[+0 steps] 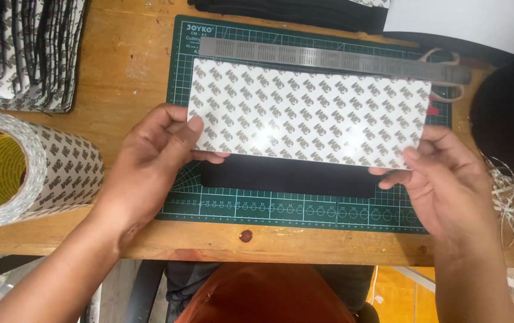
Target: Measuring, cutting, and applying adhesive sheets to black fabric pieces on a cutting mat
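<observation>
A rectangular sheet of double-sided tape with a white patterned liner is held level just above a green cutting mat. My left hand pinches the sheet's lower left corner, thumb on top. Its lower right corner is gripped by my right hand. Under the sheet's near edge lies a black rounded strip on the mat, partly covered by the sheet.
A long metal ruler lies across the mat's far edge, with scissors beside it. A big roll of the same tape stands at the left, stacked cut pieces behind it. Paper shreds lie right. Wooden table edge runs near me.
</observation>
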